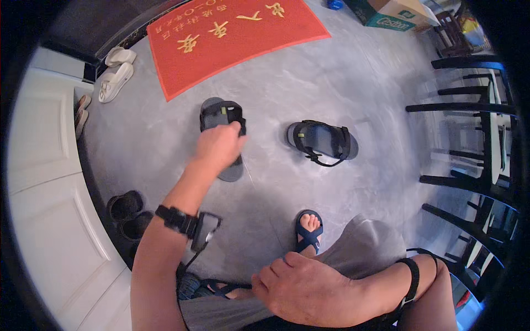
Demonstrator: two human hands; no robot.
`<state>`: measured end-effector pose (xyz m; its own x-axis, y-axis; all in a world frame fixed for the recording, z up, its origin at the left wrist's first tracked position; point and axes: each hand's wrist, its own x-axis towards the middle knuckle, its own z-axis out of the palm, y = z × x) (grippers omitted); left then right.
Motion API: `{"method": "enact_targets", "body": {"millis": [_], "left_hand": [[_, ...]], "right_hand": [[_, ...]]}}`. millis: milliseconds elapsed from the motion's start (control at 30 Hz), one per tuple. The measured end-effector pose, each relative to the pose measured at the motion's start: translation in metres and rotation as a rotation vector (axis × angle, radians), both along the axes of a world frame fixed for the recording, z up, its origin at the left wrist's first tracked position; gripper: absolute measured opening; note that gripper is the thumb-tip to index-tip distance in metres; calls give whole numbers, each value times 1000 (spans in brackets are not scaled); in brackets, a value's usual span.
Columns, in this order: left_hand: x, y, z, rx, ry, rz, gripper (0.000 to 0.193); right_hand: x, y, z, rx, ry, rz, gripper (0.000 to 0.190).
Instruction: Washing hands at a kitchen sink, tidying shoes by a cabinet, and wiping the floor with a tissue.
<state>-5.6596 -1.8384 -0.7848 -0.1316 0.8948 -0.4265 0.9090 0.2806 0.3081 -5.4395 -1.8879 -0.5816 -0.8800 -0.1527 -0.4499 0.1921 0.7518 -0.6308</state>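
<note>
On the grey floor lie two dark strap sandals. My left hand (219, 145) reaches down over the left sandal (216, 109), its closed fingers at the sandal's black strap, and covers the sandal's middle. The right sandal (323, 140) rests apart from it, turned sideways, with its straps standing up and a loose strap hanging to the side. My right hand (314, 289) lies loosely curled near my knees, with nothing visible in it; its palm is hidden. Devices with black bands sit on my forearms.
A red mat (240, 45) with yellow characters lies ahead. White shoes (118, 80) stand by the left wall, black shoes (126, 205) beside the white cabinet (45, 136). Dark chairs (463, 107) line the right side; a cardboard box (393, 14) stands at the upper right. My feet wear blue sandals (309, 236).
</note>
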Motion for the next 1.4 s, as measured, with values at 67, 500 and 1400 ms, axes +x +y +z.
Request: {"method": "enact_targets", "body": {"millis": [67,500,1400], "left_hand": [[33,4,12,-48,-90,37,35],[164,4,-51,-87,-611,20,96],[-211,-91,71,366,490,-126,24]], "right_hand": [[9,5,-2,42,137,-79,29],[12,22,13,15,72,6,19],[-42,-35,16,25,11,137,40]]}}
